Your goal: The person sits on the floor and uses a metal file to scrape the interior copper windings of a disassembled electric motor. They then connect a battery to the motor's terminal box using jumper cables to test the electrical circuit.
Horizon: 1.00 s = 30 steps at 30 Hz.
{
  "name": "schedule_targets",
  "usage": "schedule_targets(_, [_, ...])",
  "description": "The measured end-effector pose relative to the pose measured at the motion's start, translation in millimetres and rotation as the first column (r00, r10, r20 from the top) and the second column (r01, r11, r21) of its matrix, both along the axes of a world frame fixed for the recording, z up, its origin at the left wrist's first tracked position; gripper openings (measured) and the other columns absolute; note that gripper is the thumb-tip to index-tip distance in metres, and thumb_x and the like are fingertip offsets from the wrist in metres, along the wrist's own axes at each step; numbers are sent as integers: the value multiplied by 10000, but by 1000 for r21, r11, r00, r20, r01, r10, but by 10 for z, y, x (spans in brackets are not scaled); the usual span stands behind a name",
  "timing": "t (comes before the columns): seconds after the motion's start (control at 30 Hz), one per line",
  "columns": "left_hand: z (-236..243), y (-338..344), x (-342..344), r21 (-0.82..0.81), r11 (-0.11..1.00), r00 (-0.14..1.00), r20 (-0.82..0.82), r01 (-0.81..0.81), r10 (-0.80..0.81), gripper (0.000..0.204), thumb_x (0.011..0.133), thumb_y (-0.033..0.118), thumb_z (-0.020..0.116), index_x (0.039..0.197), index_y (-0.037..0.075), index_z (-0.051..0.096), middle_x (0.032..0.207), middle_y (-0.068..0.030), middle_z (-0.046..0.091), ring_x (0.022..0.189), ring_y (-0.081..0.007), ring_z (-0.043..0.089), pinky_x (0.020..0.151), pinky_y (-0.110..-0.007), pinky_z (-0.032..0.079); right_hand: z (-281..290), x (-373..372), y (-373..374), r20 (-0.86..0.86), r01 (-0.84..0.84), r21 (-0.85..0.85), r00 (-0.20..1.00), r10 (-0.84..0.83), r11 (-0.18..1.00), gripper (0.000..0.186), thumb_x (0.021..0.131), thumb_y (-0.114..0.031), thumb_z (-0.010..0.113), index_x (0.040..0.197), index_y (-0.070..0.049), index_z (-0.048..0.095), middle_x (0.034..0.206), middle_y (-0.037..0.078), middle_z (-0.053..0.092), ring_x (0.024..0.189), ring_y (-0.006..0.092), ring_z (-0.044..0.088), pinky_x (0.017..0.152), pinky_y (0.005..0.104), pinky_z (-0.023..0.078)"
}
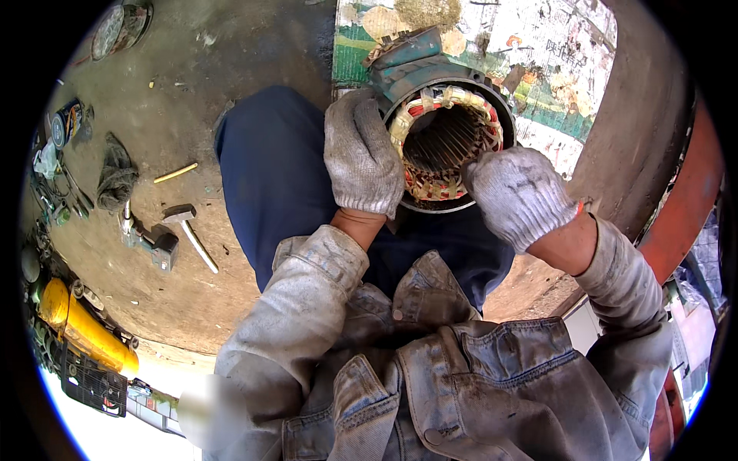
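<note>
A green motor stator [415, 65] stands between my knees, its round open end toward me. Inside the rim runs a ring of copper windings [490, 115] laced with pale and red ties, around a dark slotted bore. My left hand [361, 154], in a grey knit glove, is pressed along the stator's left side, holding it. Also gloved, my right hand [523, 192] is closed at the right edge of the winding ring. Its fingertips meet the windings there; what they pinch is hidden.
Under the stator lies a printed, stained cardboard sheet [565, 100]. On the floor at left are a hammer [192, 234], a second hammer-like tool [163, 250], a yellow stick [176, 173] and a dark rag [116, 175]. A yellow cylinder [84, 326] lies farther left. At right runs a red beam [684, 200].
</note>
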<state>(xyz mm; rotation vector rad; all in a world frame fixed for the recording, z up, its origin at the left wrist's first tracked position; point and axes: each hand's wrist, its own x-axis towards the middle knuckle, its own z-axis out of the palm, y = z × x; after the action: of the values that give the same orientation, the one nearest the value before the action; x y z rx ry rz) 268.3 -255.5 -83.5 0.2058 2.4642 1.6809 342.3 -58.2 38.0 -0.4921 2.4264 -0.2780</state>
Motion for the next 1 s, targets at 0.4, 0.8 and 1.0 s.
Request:
schedule_targets(0.4, [50, 11, -44, -42, 998, 999, -37, 39, -40, 246, 1056, 153, 521, 1143, -48, 633, 1086, -248, 637, 999, -431, 633, 919, -476, 512, 102, -135, 193, -143, -17, 57, 989, 25, 998, 139, 868, -81, 593, 972, -20, 661, 768, 175, 631, 731, 371, 676, 640, 486, 544])
schedule_targets(0.8, [99, 30, -20, -32, 999, 1000, -26, 15, -16, 236, 1054, 176, 545, 1142, -19, 645, 1102, -217, 657, 998, -420, 642, 914, -459, 521, 158, -178, 253, -198, -217, -75, 960, 199, 973, 215, 818, -117, 653, 1019, -53, 693, 957, 147, 670, 883, 330, 683, 792, 448, 569])
schedule_targets(1.0, [-11, 11, 0, -86, 995, 997, -64, 45, -51, 269, 1068, 177, 520, 1191, -33, 636, 1149, -231, 652, 1047, -421, 649, 932, -466, 526, 199, -401, 218, 51, -148, 64, 988, 145, 987, 170, 792, -157, 680, 925, -59, 720, 863, 131, 683, 822, 318, 714, 744, 459, 595])
